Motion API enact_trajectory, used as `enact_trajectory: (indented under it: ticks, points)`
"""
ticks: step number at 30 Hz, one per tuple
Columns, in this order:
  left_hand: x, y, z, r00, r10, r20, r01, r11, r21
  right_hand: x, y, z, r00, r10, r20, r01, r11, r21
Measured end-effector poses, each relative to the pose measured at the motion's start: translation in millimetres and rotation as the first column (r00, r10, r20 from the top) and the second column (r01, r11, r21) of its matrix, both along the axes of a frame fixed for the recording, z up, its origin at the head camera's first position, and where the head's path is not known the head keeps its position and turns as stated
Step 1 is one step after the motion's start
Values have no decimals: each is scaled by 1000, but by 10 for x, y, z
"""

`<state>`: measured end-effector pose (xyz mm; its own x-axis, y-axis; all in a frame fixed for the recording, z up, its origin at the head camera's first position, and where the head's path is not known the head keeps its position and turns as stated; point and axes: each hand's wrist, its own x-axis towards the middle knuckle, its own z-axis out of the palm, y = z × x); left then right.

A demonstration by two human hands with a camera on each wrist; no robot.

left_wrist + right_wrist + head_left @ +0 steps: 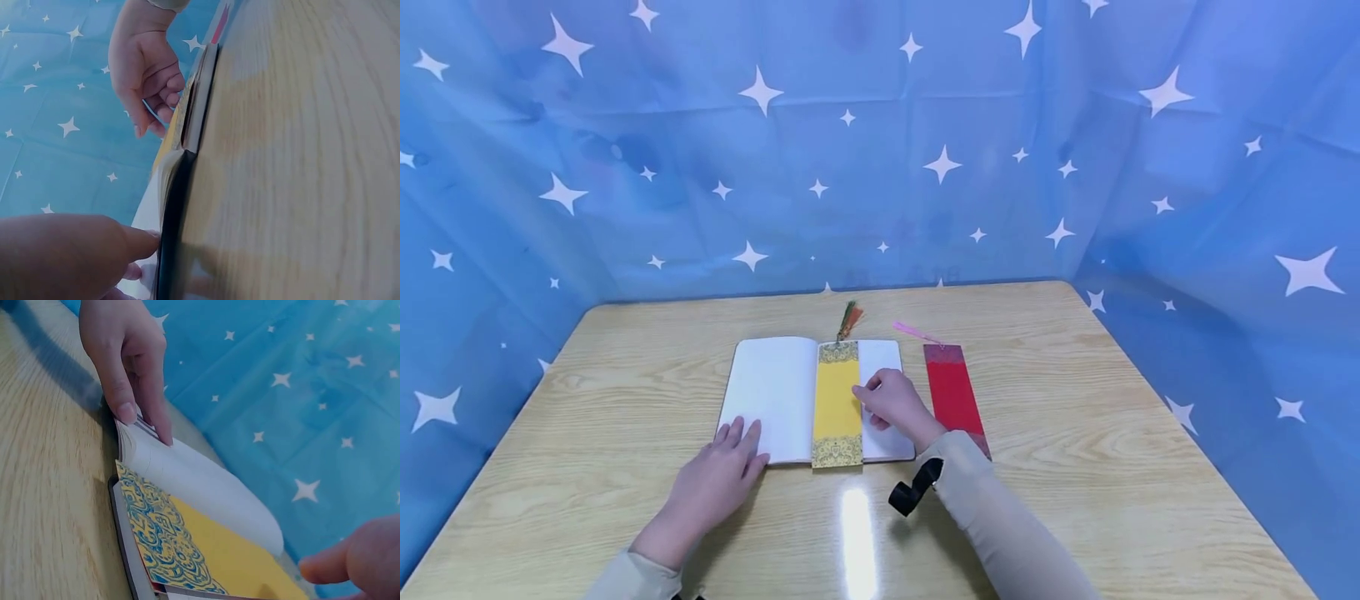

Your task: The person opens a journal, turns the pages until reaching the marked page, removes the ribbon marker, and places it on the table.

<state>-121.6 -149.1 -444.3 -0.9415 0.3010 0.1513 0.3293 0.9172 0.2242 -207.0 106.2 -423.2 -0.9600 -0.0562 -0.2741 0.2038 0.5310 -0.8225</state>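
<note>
Blue backdrop (880,179) with white stars, behind the counter's far edge and along both sides. Wood-grain counter (1075,400), rounded far corners, bright glare streak toward the near edge. Light sleeves (1007,525) come in from the near side.

Book (767,387) lies open, mid-counter, a bit left of centre; blank pages, dark cover. Red bookmark (951,387) flat on the counter just right of the book, tilted, well short of the counter's right edge. Yellow bookmark (835,400) on the book's right page, along the gutter, patterned bands at both ends, near end slightly past the book's near edge.

Left hand (718,471): fingers spread, resting on the left page's near-left corner. Right hand (895,400): over the right page at the yellow bookmark's right edge, fingers loosely bent, nothing visible between them; can't tell if it touches.

Black strap (916,488) at the right wrist. Green-orange tassel (850,320) off yellow's far end, pink tassel (913,332) off red's, angled left.
</note>
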Motion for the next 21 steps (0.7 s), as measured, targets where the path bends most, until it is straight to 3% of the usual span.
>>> enact_trajectory:
  ticks: [9, 16, 21]
  points:
    - [21, -41, -82, 1000, 11, -26, -11, 1000, 13, -34, -64, -88, 999, 40, -18, -38, 996, 80]
    - [33, -37, -195, 1000, 26, -8, -26, 1000, 9, -87, -90, -113, 997, 58, -42, -51, 987, 151]
    - [15, -13, -234, 999, 26, -40, -25, 1000, 15, -77, -66, -81, 999, 27, -29, -26, 999, 41]
